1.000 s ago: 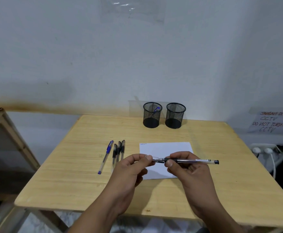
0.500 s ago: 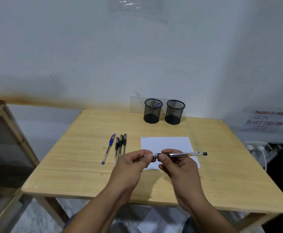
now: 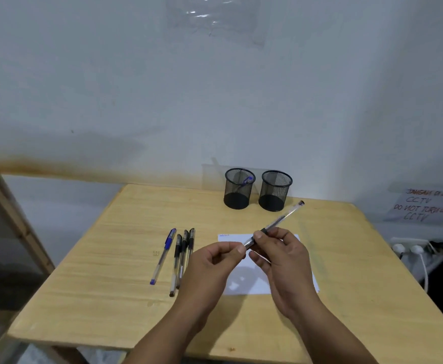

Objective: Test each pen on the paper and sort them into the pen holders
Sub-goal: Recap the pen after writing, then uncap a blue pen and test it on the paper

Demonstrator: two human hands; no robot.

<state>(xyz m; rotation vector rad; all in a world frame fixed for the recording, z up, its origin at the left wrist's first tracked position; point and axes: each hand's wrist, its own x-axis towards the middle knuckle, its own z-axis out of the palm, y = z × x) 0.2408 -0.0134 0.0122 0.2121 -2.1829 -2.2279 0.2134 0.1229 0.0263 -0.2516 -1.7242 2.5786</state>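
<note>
My right hand (image 3: 284, 261) grips a clear black-ink pen (image 3: 283, 219) near its rubber grip, above the white paper (image 3: 254, 285). The pen slants up and to the right, toward the holders. My left hand (image 3: 212, 266) pinches the pen's lower end; my fingertips hide whether a cap is there. At the table's back stand two black mesh pen holders. The left holder (image 3: 237, 195) has a blue pen (image 3: 248, 180) in it, and the right holder (image 3: 275, 195) looks empty. Left of the paper lie a blue pen (image 3: 162, 256) and three black pens (image 3: 181, 258).
Everything rests on a light wooden table (image 3: 110, 258) against a white wall. A wooden frame (image 3: 10, 219) stands off the table's left side. At the right, a power strip with plugs (image 3: 409, 248) and a handwritten CCTV notice (image 3: 425, 206) are beyond the table's edge.
The pen was level between both hands; its far end has now swung up and away toward the holders. Both hands have kept their hold and stayed over the paper.
</note>
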